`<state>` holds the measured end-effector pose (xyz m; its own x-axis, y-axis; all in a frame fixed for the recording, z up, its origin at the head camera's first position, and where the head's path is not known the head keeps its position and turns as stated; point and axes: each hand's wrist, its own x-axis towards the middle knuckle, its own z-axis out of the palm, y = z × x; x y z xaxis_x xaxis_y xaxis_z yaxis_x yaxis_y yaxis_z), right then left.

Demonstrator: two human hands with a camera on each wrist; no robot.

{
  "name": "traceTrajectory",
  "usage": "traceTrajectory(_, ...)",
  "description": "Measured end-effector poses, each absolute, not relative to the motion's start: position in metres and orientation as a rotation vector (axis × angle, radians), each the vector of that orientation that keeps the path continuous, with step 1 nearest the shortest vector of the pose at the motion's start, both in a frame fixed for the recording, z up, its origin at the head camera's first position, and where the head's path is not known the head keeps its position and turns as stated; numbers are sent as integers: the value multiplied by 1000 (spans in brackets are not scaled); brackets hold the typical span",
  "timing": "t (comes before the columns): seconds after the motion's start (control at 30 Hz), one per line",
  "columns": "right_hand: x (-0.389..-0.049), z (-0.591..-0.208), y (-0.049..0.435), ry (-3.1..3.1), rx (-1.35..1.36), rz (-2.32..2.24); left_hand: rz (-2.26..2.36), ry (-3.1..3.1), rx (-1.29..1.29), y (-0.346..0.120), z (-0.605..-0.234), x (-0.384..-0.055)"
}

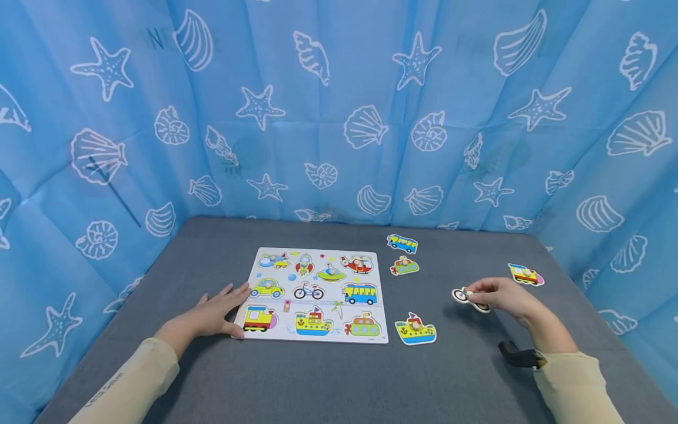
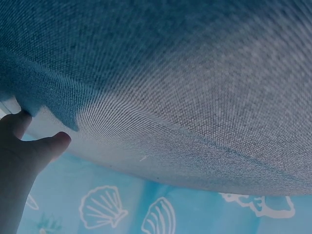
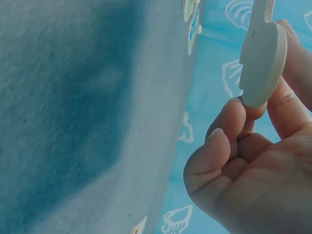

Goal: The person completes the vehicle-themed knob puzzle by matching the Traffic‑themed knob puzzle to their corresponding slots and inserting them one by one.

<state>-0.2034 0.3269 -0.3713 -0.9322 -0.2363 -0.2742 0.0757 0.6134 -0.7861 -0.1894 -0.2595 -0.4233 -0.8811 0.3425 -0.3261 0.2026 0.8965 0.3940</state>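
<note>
My right hand point(image 1: 505, 300) pinches a bicycle puzzle piece point(image 1: 461, 295) by its knob, tilted above the table to the right of the puzzle board point(image 1: 339, 340). In the right wrist view the piece's plain pale back point(image 3: 263, 63) faces the camera, and its picture is hidden. At the board's left edge rests my left hand point(image 1: 212, 313), fingers spread and thumb near the lower corner. Knobbed pieces, including a helicopter point(image 1: 357, 265) and a car point(image 1: 266, 287), sit in the board. The printed bicycle point(image 1: 309, 291) shows in the middle row.
Loose on the table point(image 1: 328, 383) lie a bus piece point(image 1: 402, 244), a submarine piece point(image 1: 405, 266) and a boat piece point(image 1: 416, 330), right of the board. A train piece point(image 1: 525, 275) lies beyond my right hand. A blue shell-patterned curtain point(image 1: 339, 147) surrounds the table's back and sides.
</note>
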Motion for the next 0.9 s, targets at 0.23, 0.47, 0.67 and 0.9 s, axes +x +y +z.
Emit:
traceTrajectory(0.23, -204, -369, 314, 2513, -158, -1222, 506, 2673, 389, -259, -423, -189)
traceTrajectory(0.47, -207, -370, 300, 2521, -186, -1206, 478, 2686, 381, -257, -421, -188)
traceTrajectory(0.67, -208, -372, 287, 2498, -232, -1211, 471, 2682, 377, -256, -420, -188)
traceTrajectory(0.9, -210, -374, 273, 2494, -249, -1221, 465, 2675, 386, -259, -424, -189)
